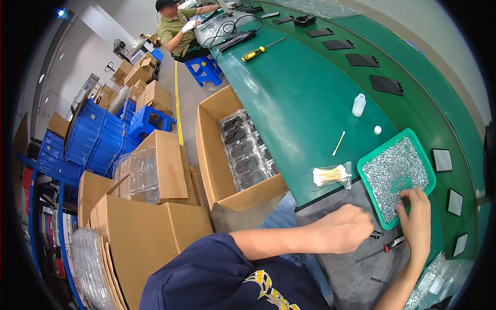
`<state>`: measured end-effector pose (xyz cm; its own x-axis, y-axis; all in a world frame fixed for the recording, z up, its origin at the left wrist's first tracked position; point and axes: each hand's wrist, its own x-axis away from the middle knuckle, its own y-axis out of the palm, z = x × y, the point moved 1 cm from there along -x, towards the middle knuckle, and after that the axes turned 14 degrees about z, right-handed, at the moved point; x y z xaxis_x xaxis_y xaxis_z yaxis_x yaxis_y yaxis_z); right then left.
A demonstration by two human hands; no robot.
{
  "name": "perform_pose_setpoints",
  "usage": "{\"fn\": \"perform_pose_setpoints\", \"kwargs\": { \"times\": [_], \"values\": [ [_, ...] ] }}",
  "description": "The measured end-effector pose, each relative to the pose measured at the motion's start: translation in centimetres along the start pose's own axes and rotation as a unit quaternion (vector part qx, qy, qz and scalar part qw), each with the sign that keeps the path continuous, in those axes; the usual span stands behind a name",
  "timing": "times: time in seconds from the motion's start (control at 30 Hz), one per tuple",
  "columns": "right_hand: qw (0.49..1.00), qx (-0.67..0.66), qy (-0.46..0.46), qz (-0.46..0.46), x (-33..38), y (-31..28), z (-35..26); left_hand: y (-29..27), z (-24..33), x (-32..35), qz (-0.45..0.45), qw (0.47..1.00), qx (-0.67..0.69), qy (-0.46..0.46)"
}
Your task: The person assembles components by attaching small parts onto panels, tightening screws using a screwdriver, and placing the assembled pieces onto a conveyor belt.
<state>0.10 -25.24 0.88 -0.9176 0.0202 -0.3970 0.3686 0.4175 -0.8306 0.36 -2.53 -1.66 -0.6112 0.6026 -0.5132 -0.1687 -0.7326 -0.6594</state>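
One green tray (424, 159) of small screws lies under the right hand (416, 215). Past it on the tabletop (289, 103): one white bottle (358, 105), one white cap (377, 130), one loose cotton swab (339, 143), one bag of swabs (332, 175) and one yellow-handled screwdriver (261, 50). Two hands are at work, the left hand (345, 229) beside the right.

Left hand: the left hand (345, 227) is a closed fist on the grey mat (356, 268) at the table's near edge.
Right hand: the right hand (416, 212) has fingertips in the small silver screws (395, 173) of the green plastic tray (368, 181).
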Motion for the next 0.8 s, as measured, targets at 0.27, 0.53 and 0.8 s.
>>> {"fn": "perform_pose_setpoints", "kwargs": {
  "times": [0.27,0.53,0.8],
  "values": [
    [0.996,0.036,0.083,-0.012,0.4,0.8,1.2,-0.1,0.0,-0.5,-0.032,0.999,-0.002,-0.009],
    [0.995,-0.050,0.073,0.039,-1.4,-0.3,-0.6,-0.4,-0.2,-0.7,-0.034,0.999,-0.027,-0.003],
    [0.984,-0.094,0.100,0.112,-0.4,-5.1,-3.1,-0.1,0.2,-0.1,-0.021,0.998,0.036,-0.049]
  ]
}}
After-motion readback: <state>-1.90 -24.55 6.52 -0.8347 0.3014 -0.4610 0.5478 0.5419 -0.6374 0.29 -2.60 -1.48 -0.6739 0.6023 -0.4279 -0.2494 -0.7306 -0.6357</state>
